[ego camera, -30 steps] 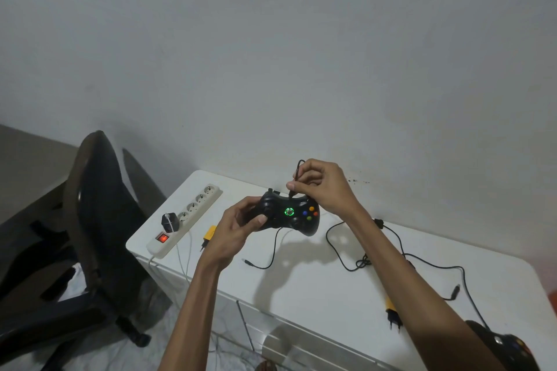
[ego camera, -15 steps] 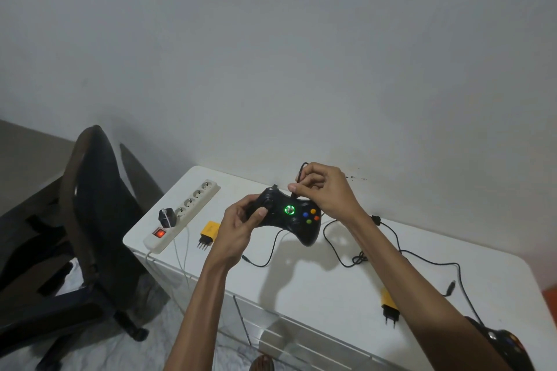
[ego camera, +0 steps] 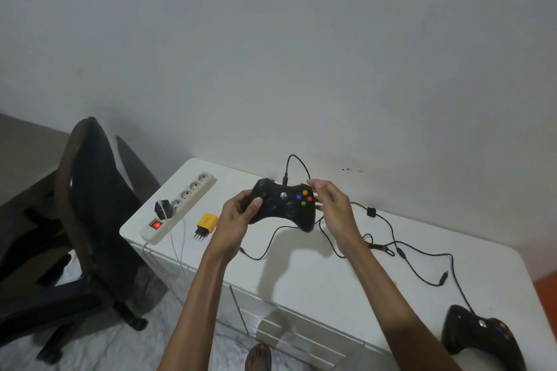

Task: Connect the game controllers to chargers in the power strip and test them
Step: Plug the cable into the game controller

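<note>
I hold a black game controller [ego camera: 283,205] above the white table [ego camera: 304,277]. My left hand [ego camera: 238,217] grips its left handle, thumb near the left stick. My right hand [ego camera: 330,208] is at the right handle with fingers spread; whether they grip it is unclear. A black cable [ego camera: 294,164] is plugged into the controller's top and loops down to the table. The centre button looks grey, not lit. A white power strip [ego camera: 184,205] with a lit red switch [ego camera: 155,224] holds a black charger [ego camera: 162,208]. A yellow charger [ego camera: 207,221] lies unplugged beside it.
A second black controller [ego camera: 482,333] lies at the table's near right corner, its cable [ego camera: 404,253] trailing across the top to a loose plug [ego camera: 443,275]. A black office chair [ego camera: 90,220] stands left of the table. The wall is right behind.
My right hand has let go of the cable plug at the controller's top and dropped to the right handle. The green centre light has gone out. The controller now sits level.
</note>
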Demonstrator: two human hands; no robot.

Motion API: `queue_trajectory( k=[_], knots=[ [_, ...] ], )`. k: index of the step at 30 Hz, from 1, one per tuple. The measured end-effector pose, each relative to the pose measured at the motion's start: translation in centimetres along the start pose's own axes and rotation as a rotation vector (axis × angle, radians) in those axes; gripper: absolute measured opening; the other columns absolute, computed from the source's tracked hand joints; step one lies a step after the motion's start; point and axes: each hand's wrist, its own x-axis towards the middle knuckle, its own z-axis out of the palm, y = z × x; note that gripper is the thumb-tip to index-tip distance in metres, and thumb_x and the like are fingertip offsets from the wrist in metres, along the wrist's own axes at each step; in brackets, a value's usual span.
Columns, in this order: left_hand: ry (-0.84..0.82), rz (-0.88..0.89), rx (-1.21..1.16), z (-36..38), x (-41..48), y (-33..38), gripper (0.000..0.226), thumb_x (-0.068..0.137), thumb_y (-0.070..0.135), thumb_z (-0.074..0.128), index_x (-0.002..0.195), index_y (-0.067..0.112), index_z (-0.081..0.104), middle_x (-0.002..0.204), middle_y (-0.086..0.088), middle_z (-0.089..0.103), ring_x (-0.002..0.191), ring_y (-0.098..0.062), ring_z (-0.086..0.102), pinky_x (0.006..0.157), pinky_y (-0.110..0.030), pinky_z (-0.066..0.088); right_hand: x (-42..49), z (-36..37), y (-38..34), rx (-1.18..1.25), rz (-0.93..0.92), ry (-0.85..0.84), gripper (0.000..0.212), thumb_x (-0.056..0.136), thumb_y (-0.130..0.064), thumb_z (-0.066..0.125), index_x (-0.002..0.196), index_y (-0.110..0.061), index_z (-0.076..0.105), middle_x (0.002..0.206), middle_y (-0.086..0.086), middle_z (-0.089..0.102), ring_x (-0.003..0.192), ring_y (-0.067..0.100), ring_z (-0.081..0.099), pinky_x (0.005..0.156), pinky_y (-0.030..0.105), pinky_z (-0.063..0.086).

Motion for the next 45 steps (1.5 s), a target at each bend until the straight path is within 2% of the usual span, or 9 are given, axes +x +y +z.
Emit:
queue_trajectory(
  k=[5,9,15,19,21,25,33,41,45],
  knots=[
    [0.099,-0.096,-0.051,0.7,-0.2,-2.2,0.023,0.101,0.016,0.055,0.117,0.006,0.068,0.108,-0.01,0.076,0.101,-0.016,0.07,0.083,-0.02,0.053,-1.4,-0.3,2.2,0.006,0.034,-0.024,0.022,0.098,-0.026,0.059,0.114,-0.026,0.073,0.113,-0.01,0.075,0.11,0.016,0.068,0.096,0.032,0.052],
    [0.127,-0.184,-0.024,1.3,-0.2,-4.2,0.021,0.102,0.014,0.052,0.115,0.006,0.066,0.101,-0.005,0.075,0.087,-0.005,0.072,0.07,-0.013,0.053,-2.1,-0.5,3.5,-0.106,0.031,-0.002,0.026,0.096,-0.016,0.061,0.12,-0.019,0.071,0.109,-0.005,0.073,0.096,0.013,0.067,0.075,0.007,0.05],
    [0.112,-0.324,0.082,1.5,0.0,-7.8,0.025,0.103,0.015,0.05,0.117,-0.001,0.062,0.102,-0.009,0.071,0.086,-0.012,0.068,0.067,-0.013,0.054,-2.9,-0.5,7.4,-0.138,0.178,0.063,0.026,0.094,-0.018,0.063,0.118,-0.019,0.072,0.105,-0.003,0.075,0.098,0.017,0.071,0.083,0.025,0.055],
    [0.096,-0.408,0.194,1.4,-0.3,-11.3,0.028,0.102,0.022,0.053,0.112,-0.001,0.065,0.103,-0.013,0.07,0.087,-0.015,0.065,0.065,-0.014,0.052,-4.0,-0.5,10.2,-0.178,0.24,0.087,0.026,0.096,-0.012,0.059,0.119,-0.014,0.072,0.103,0.003,0.076,0.092,0.017,0.07,0.069,0.006,0.05],
    [0.081,-0.449,0.247,1.4,-0.7,-13.0,0.031,0.1,0.028,0.056,0.114,0.003,0.067,0.111,-0.015,0.071,0.095,-0.02,0.068,0.073,-0.022,0.055,-4.5,-0.6,11.9,-0.223,0.283,0.119,0.027,0.096,-0.012,0.059,0.12,-0.012,0.071,0.105,0.006,0.076,0.094,0.019,0.071,0.071,0.006,0.048],
    [0.031,-0.509,0.324,1.9,-1.5,-14.7,0.027,0.102,0.024,0.054,0.112,0.005,0.069,0.108,-0.015,0.074,0.1,-0.024,0.068,0.092,-0.041,0.053,-5.4,-0.9,14.5,-0.314,0.332,0.146,0.03,0.095,-0.011,0.061,0.124,-0.008,0.069,0.113,0.01,0.075,0.101,0.022,0.071,0.088,0.026,0.053],
    [0.005,-0.56,0.485,1.6,-0.7,-17.6,0.042,0.09,0.038,0.054,0.108,0.005,0.073,0.103,-0.014,0.076,0.102,-0.032,0.068,0.095,-0.05,0.052,-5.2,-0.7,16.9,-0.456,0.435,0.101,0.028,0.095,-0.018,0.057,0.117,-0.02,0.073,0.107,0.003,0.076,0.095,0.018,0.066,0.078,0.025,0.045],
    [0.022,-0.482,0.661,1.3,1.5,-18.7,0.027,0.098,0.021,0.058,0.103,0.0,0.074,0.087,-0.016,0.074,0.079,-0.026,0.064,0.068,-0.027,0.041,-3.4,0.1,18.1,-0.552,0.428,0.089,0.024,0.095,-0.021,0.057,0.111,-0.018,0.075,0.098,0.002,0.078,0.09,0.018,0.067,0.06,0.001,0.035],
    [0.048,-0.47,0.682,0.4,2.9,-18.6,0.025,0.096,0.021,0.061,0.105,0.003,0.075,0.09,-0.017,0.075,0.083,-0.03,0.067,0.075,-0.035,0.049,-2.5,0.9,18.2,-0.5,0.441,0.082,0.025,0.094,-0.02,0.06,0.115,-0.016,0.074,0.102,0.003,0.078,0.081,0.009,0.062,0.065,-0.001,0.039]
  ],
)
